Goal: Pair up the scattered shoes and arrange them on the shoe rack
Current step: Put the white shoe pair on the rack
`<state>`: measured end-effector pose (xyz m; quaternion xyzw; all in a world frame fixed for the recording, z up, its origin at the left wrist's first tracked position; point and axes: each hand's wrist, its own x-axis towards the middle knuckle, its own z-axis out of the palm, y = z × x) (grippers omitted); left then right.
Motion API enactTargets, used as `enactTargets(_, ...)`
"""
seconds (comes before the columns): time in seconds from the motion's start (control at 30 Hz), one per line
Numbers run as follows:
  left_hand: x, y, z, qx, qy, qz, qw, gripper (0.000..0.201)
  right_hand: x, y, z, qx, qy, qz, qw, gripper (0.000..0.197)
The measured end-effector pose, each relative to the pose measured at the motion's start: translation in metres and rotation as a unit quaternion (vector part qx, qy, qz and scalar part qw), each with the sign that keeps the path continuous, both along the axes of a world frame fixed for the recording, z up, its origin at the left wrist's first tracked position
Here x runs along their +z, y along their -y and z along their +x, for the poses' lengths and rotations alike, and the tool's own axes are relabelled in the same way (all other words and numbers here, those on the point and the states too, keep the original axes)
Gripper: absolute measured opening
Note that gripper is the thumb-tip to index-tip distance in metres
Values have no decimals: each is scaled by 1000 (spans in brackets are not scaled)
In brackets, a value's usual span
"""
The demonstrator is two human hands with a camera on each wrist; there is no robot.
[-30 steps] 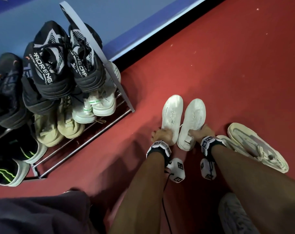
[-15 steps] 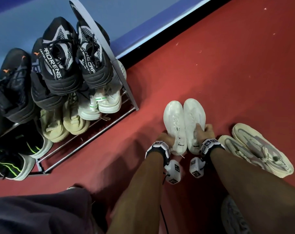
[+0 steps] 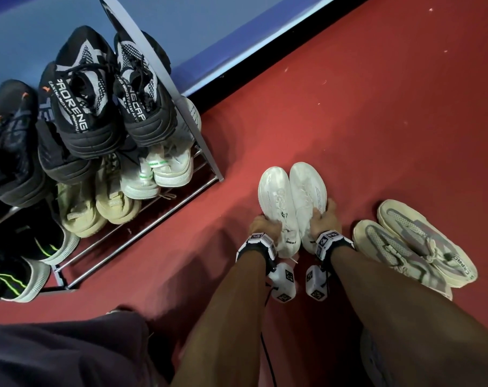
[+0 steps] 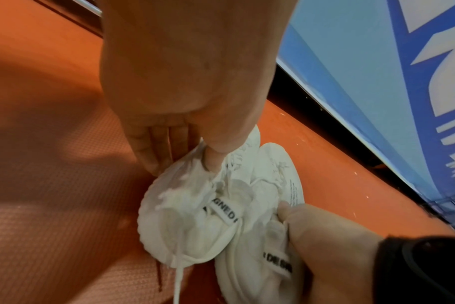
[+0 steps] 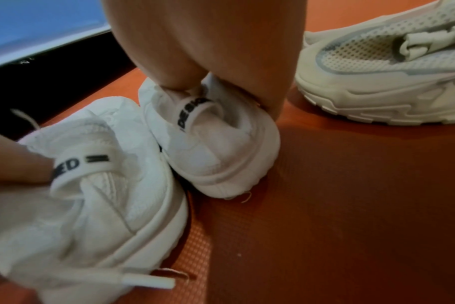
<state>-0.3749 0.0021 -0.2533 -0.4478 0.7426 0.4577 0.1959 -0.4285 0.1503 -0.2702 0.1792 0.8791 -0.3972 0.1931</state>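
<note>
Two matching white sneakers lie side by side on the red floor, sides touching, toes pointing away from me. My left hand (image 3: 266, 223) grips the left white sneaker (image 3: 275, 196) at its heel collar; in the left wrist view the left hand (image 4: 208, 164) has its thumb tucked inside the left sneaker (image 4: 185, 226). My right hand (image 3: 323, 216) grips the right white sneaker (image 3: 307, 188) at the collar, and the right wrist view shows this right sneaker (image 5: 216, 150) from behind. The shoe rack (image 3: 153, 219) stands to the left, holding several pairs.
A cream and grey mesh pair (image 3: 421, 247) lies on the floor just right of my right arm, also seen as the cream shoe (image 5: 377, 82). Bare bars at the rack's front edge (image 3: 119, 247) hold no shoes. A blue wall board (image 3: 209, 37) runs behind.
The two white sneakers, apart with a gap a second ago, have been drawn together until they touch. Both hands moved inward with them.
</note>
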Motion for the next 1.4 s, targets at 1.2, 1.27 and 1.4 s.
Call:
enactTargets(1.2,415,101,118,50,-372,-335,864,24,408,140,45,45,-234,-475,847,23)
enactTargets(1.27,449,124,152,80,-406,-341,844,21,443,166,71,81,-250,-489,831,22)
enactTargets(1.4,483,158,219,156,-458,-366,795,27,493,211,125,157,-257,-481,824,15)
